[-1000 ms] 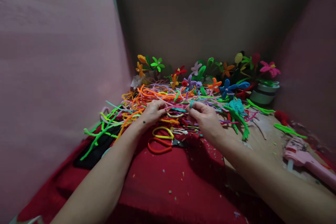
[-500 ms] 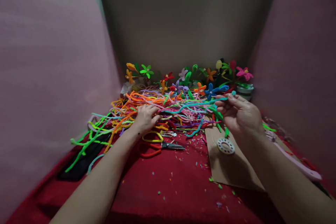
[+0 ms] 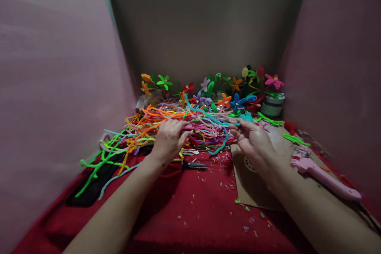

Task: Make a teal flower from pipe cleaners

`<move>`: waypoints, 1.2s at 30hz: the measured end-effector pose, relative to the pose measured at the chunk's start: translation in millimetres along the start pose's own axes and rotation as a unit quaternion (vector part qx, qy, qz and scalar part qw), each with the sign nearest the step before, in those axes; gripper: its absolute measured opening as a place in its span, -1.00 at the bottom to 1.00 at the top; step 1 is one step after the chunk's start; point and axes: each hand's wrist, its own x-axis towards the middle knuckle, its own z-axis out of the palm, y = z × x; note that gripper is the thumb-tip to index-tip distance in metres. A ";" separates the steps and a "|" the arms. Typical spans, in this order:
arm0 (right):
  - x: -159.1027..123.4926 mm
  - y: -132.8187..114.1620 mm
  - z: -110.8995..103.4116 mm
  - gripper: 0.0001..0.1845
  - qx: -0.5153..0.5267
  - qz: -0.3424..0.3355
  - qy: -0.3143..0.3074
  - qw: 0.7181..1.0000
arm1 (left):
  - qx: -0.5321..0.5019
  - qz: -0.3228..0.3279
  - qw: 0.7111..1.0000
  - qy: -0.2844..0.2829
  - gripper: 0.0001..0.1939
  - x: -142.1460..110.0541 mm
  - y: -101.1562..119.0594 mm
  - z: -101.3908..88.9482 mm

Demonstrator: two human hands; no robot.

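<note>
A tangled pile of coloured pipe cleaners lies on the red cloth. My left hand rests on the pile's near edge, fingers close together and pinching strands. My right hand is palm up to the right of the pile, its fingertips closed on a teal pipe cleaner that arcs back over the pile toward the flowers. Black scissors lie on the cloth between my hands, their handles hidden under my left wrist.
Pipe-cleaner flowers stand along the back wall beside a white pot. A cardboard sheet with a white ring disc lies under my right wrist. A pink glue gun lies right; a black object left. Walls enclose three sides.
My right hand pulled the teal pipe cleaner out to the right, then came back lower and nearer the pile. My left hand stayed on the pile, shifting slightly over the scissor handles.
</note>
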 end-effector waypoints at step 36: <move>-17.7 3.3 -10.5 -0.81 0.132 0.169 -0.069 0.974 | -0.775 -0.256 0.577 0.019 -0.80 -0.9 27.4 18.7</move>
